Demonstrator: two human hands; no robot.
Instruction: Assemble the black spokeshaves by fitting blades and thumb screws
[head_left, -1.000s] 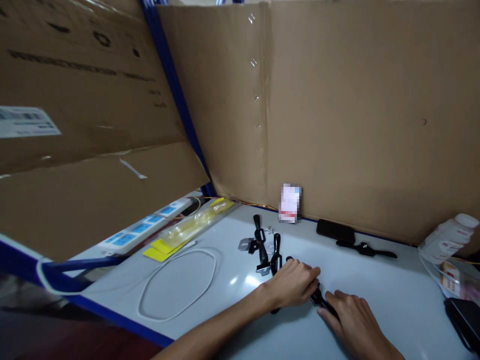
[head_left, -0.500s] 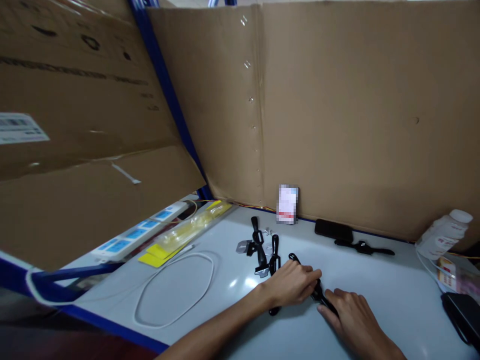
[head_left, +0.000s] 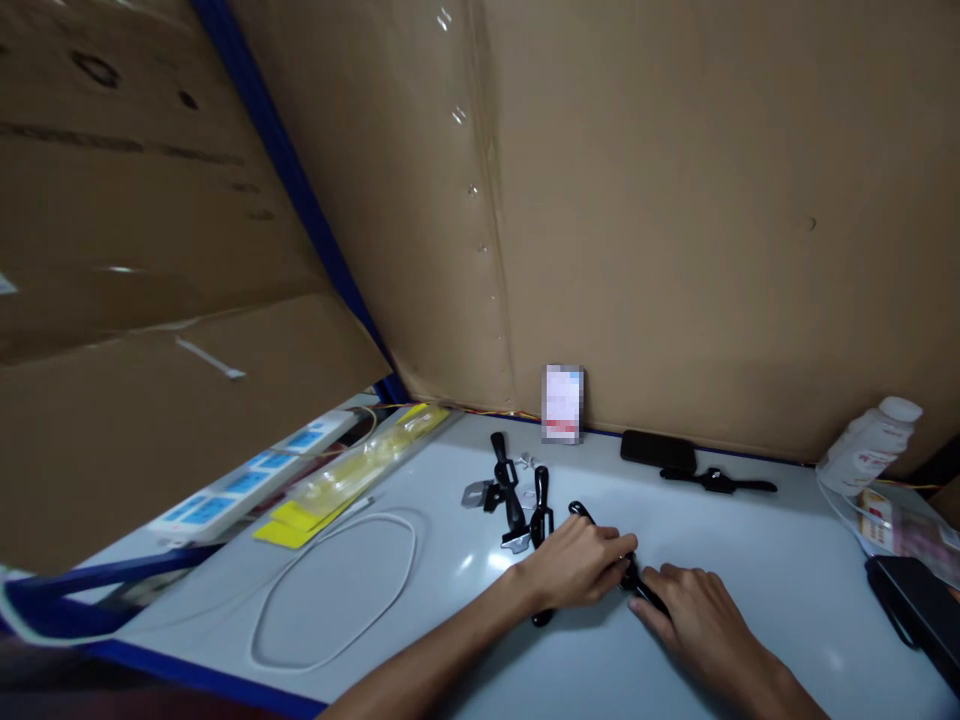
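My left hand (head_left: 577,568) rests on the pale table (head_left: 765,570) with its fingers curled over a black clamp-like part (head_left: 581,515). My right hand (head_left: 694,610) lies just to its right, fingers closed on the other end of the same black part. Two more black clamps (head_left: 517,500) with small metal pieces lie just beyond my left hand.
Cardboard walls (head_left: 675,220) close in the back and left. A white cable loop (head_left: 337,590), a yellow packet (head_left: 352,470) and a power strip (head_left: 255,475) lie at left. A black phone (head_left: 658,450), a watch (head_left: 716,483), a white bottle (head_left: 862,445) and a black case (head_left: 911,605) are at right.
The view has shifted left and slightly up. Both hands stay on the black part, pressed a little closer together.
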